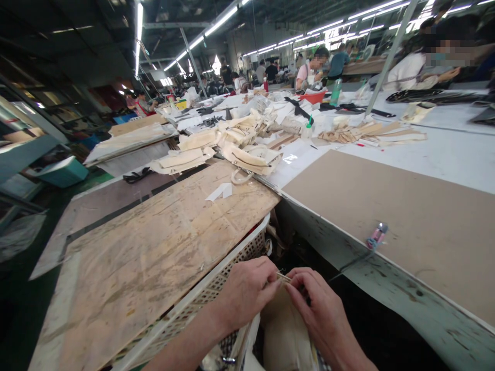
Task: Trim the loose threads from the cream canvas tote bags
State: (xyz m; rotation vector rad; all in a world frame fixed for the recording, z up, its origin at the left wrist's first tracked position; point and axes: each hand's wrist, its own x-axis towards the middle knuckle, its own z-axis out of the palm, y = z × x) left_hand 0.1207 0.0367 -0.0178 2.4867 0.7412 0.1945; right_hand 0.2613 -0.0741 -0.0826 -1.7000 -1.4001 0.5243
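Observation:
My left hand and my right hand meet low in the frame, both pinched on the top edge of a beige fabric piece that hangs down between them. The fingers of both hands are closed on a thin strip at its upper rim. Below and left of my hands stands a white plastic lattice basket, topped by a worn wooden board.
A brown cardboard sheet covers the grey table to the right, with a small pink lighter on it. Piles of cream bag parts lie further back. Other people work at distant tables.

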